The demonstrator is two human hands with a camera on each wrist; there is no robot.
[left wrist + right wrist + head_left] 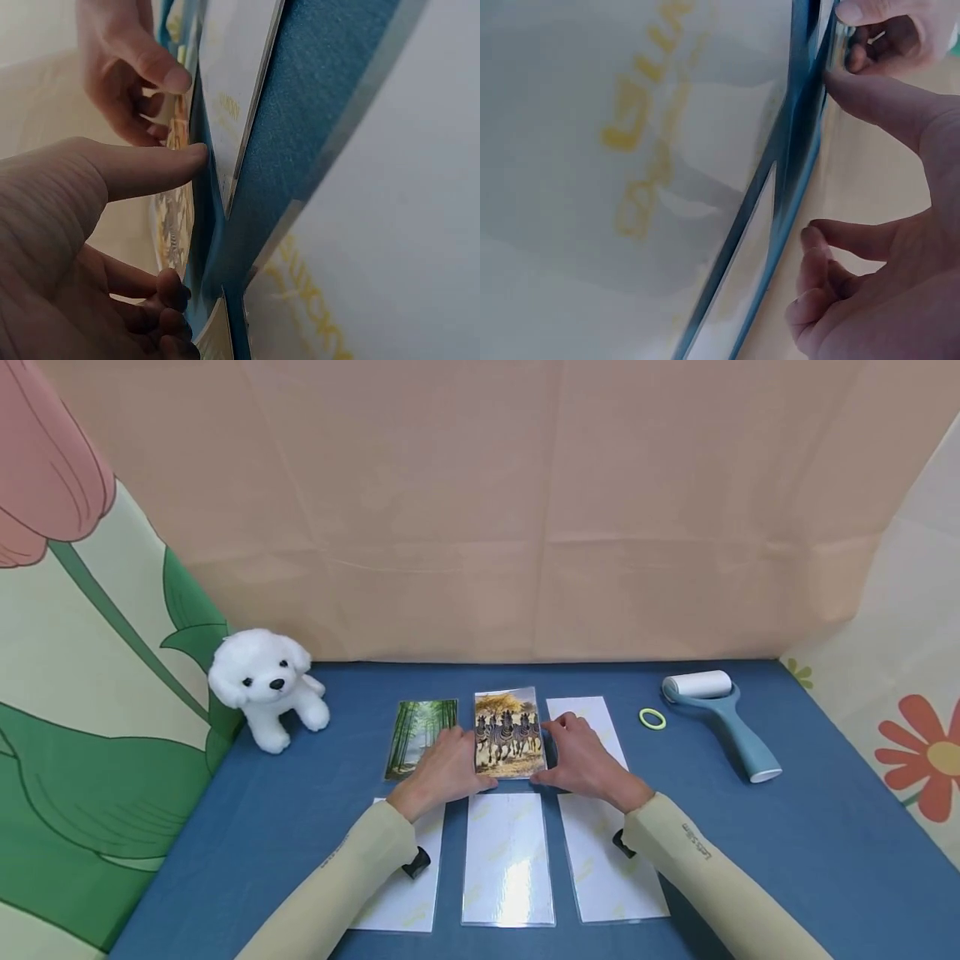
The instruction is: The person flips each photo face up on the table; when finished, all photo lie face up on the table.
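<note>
A zebra picture card (508, 735) lies in the back row, in the middle. My left hand (448, 766) is at its left edge, thumb by the lower left corner. My right hand (587, 758) is at the right edge, its thumb by the lower right corner. In the left wrist view my left hand (67, 195) has its thumb stretched out, well apart from the loosely bent fingers. The right wrist view shows my right hand (900, 247) with a similar wide gap. A forest picture card (411, 739) lies left of the zebra card, partly behind my left hand.
White face-down cards (508, 860) form the front row; another white card (592, 714) lies at the back right. A white plush dog (266, 685) sits at the left. A yellow-green ring (652, 711) and a blue-handled lint roller (738, 735) lie right on the blue tablecloth (810, 827).
</note>
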